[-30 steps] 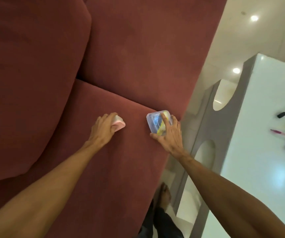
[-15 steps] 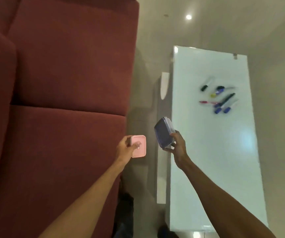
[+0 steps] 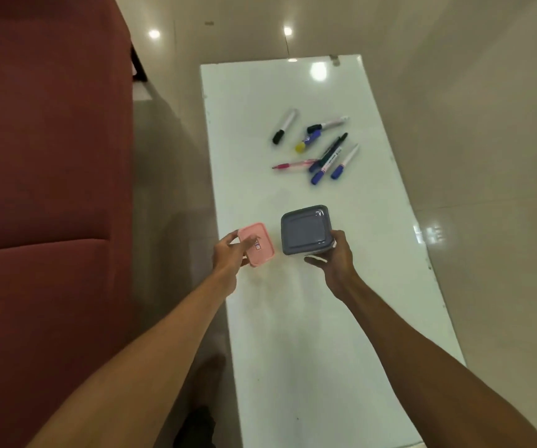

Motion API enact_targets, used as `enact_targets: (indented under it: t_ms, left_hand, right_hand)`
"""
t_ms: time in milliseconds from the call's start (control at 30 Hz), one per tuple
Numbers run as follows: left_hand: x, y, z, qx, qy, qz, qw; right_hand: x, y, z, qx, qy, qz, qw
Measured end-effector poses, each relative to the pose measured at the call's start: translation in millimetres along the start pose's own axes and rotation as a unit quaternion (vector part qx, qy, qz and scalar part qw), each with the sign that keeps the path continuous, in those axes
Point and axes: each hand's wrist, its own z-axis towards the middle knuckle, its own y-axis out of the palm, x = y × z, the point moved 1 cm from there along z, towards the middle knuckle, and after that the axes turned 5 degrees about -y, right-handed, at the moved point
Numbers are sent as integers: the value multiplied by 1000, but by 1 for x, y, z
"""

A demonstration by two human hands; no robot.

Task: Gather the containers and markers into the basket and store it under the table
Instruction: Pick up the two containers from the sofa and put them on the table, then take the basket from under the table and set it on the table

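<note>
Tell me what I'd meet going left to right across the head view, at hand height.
Red sofa → left hand → pink container → grey-lidded container → right hand → shiny floor.

I can read nothing: the small sticker on the pink container point(image 3: 256, 244) and the print on the far markers point(image 3: 333, 149) look like lettering, but blur hides it.

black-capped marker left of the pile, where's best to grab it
Pinch the black-capped marker at mid-barrel from above, fingers across its width. It lies flat on the table, apart from the other markers, so both long sides are free.
</note>
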Motion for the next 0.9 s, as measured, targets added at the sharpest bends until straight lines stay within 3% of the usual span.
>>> enact_targets:
  t_ms: [233,500,900]
  left_hand:
    - [-3,44,70,79,15,77,994]
    - [-1,44,49,125,100,235,959]
    - [11,45,-131,23,168,384,908]
  right_hand:
    - [6,-32,64,58,-54,-116,990]
    - [18,-36,65,90,-100,-336,932]
    - [-36,-70,-109,36,-207,-479,852]
